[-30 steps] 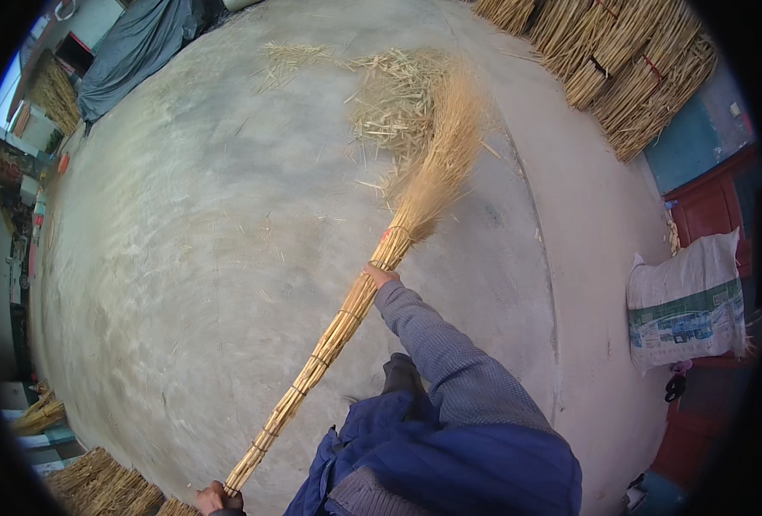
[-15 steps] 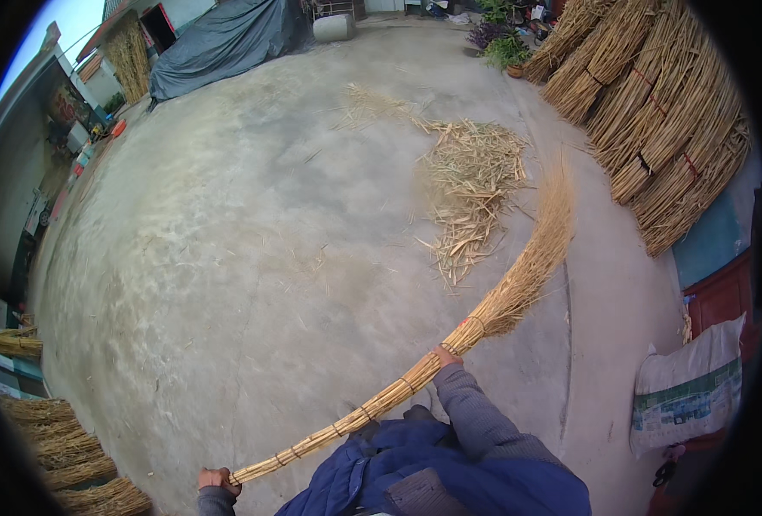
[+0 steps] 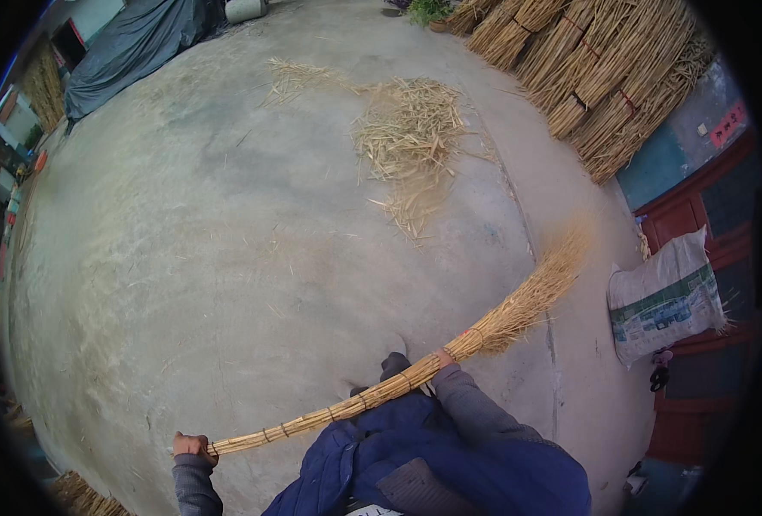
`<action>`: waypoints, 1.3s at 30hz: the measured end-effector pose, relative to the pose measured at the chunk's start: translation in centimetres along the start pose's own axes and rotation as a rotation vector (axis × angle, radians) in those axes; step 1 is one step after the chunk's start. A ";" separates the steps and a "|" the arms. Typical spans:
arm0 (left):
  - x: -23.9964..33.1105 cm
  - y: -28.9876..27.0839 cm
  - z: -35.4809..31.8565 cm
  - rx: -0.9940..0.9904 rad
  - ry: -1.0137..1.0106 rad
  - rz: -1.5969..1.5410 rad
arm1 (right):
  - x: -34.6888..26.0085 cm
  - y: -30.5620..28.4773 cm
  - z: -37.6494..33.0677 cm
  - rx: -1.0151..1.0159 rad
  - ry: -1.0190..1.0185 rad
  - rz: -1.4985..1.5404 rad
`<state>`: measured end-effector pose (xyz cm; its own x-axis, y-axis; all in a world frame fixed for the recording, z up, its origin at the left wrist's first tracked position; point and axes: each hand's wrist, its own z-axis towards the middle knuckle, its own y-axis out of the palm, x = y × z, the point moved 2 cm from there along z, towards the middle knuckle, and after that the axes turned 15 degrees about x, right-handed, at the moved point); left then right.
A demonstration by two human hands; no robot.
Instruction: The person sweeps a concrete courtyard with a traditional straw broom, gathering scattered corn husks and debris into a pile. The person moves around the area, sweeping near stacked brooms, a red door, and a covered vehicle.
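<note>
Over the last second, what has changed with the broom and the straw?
The broom has swung rightward and back: its head was in the straw pile, and now it is off to the right, clear of it. Left hand and right hand keep their grip on the handle.

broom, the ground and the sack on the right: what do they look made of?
Broom: bundled dry plant stalks, straw or reed by the look, pale yellow, matte, bound at intervals; loose bristly head. The left hand holds its end, the right hand mid-shaft.
Ground: likely concrete, grey, rough, dusty, with faint cracks.
Sack: probably woven plastic, whitish with printed panels, creased and faintly shiny.
</note>
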<state>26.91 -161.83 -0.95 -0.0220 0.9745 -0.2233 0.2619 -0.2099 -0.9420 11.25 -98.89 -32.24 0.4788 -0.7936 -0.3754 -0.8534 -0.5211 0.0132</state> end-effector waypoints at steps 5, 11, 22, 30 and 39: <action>0.3 -4.3 2.1 -0.007 0.048 0.106 | 2.6 -1.4 4.7 -0.264 -0.241 -0.560; 4.6 -11.7 0.5 0.031 -0.151 0.231 | 0.4 10.3 2.7 -0.127 0.126 -0.249; 3.5 -1.2 -0.5 -0.049 -0.257 -0.019 | -7.1 25.2 -7.0 -0.081 -0.257 -0.201; -0.8 -0.6 2.9 -0.009 -0.225 -0.083 | -5.8 25.3 -5.7 -0.075 -0.207 -0.192; -10.7 -0.2 6.0 -0.061 -0.065 -0.207 | -4.7 28.7 -15.6 -0.436 -0.502 -0.268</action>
<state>21.26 -172.72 0.13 -0.1431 0.9887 -0.0446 0.3032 0.0009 -0.9529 -12.28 -115.04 -15.65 0.4187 -0.4348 -0.7973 -0.5095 -0.8392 0.1901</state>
